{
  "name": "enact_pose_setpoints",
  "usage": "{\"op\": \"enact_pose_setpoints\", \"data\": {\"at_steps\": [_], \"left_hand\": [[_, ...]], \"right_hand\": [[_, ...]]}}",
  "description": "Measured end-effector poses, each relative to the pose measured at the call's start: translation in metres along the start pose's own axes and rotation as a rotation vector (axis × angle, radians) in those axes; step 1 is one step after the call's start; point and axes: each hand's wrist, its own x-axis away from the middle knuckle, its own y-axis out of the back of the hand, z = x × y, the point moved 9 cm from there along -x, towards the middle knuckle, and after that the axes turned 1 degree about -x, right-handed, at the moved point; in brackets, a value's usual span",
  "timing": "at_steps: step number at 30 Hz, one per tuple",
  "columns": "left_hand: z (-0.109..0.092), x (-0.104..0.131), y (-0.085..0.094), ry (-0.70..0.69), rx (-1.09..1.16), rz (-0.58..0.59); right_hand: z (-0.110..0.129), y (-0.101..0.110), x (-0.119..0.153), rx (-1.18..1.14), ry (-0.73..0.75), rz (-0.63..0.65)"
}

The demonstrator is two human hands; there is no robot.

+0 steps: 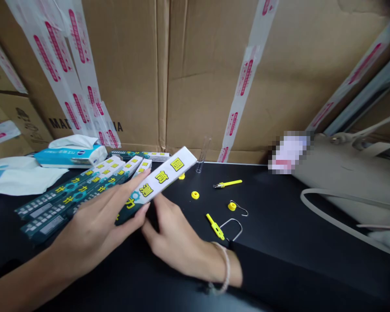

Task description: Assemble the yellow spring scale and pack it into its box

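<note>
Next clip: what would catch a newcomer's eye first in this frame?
The long white and teal box with yellow characters, held at centre by the left hand on top and the right hand beneath. To its left lies a fanned row of similar boxes on the black table. To its right, small yellow parts with wire hooks are scattered, below a wall of taped cardboard cartons.
</note>
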Motion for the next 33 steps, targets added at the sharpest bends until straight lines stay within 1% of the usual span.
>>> {"op": "enact_pose_setpoints", "data": {"at_steps": [3, 5, 7, 9, 12, 15, 18, 21, 23, 25, 28, 31, 33], "left_hand": [[-0.016, -0.001, -0.006, -0.107, -0.087, 0.031], [-0.027, -0.001, -0.009, -0.165, -0.140, 0.054], [-0.038, 0.001, -0.011, -0.192, -0.153, 0.076], [-0.047, 0.003, -0.011, -0.206, -0.136, 0.077], [-0.055, 0.006, -0.009, -0.226, -0.108, 0.056], [-0.052, 0.009, -0.011, -0.222, -0.106, 0.059], [-0.044, 0.013, -0.016, -0.198, -0.126, 0.096], [-0.032, 0.014, -0.021, -0.099, -0.149, 0.149], [-0.023, 0.014, -0.022, -0.012, -0.118, 0.175], [-0.017, 0.015, -0.023, 0.024, -0.061, 0.187], [-0.016, 0.017, -0.027, -0.028, -0.014, 0.204], [-0.017, 0.020, -0.032, -0.108, -0.024, 0.200], [-0.019, 0.021, -0.033, -0.166, -0.057, 0.182]], "right_hand": [[-0.005, 0.028, 0.021, -0.045, -0.076, -0.094], [-0.017, 0.051, 0.036, -0.109, -0.169, -0.165], [-0.022, 0.077, 0.048, -0.185, -0.193, -0.233], [-0.027, 0.099, 0.058, -0.246, -0.231, -0.272], [-0.031, 0.118, 0.064, -0.293, -0.312, -0.236], [-0.031, 0.124, 0.064, -0.345, -0.321, -0.235], [-0.035, 0.124, 0.063, -0.367, -0.347, -0.265], [-0.041, 0.123, 0.063, -0.351, -0.356, -0.290], [-0.041, 0.127, 0.063, -0.289, -0.307, -0.299], [-0.039, 0.131, 0.063, -0.144, -0.246, -0.293], [-0.037, 0.133, 0.064, 0.092, -0.218, -0.255], [-0.034, 0.131, 0.064, 0.209, -0.218, -0.215], [-0.030, 0.128, 0.065, 0.267, -0.209, -0.211]]}}
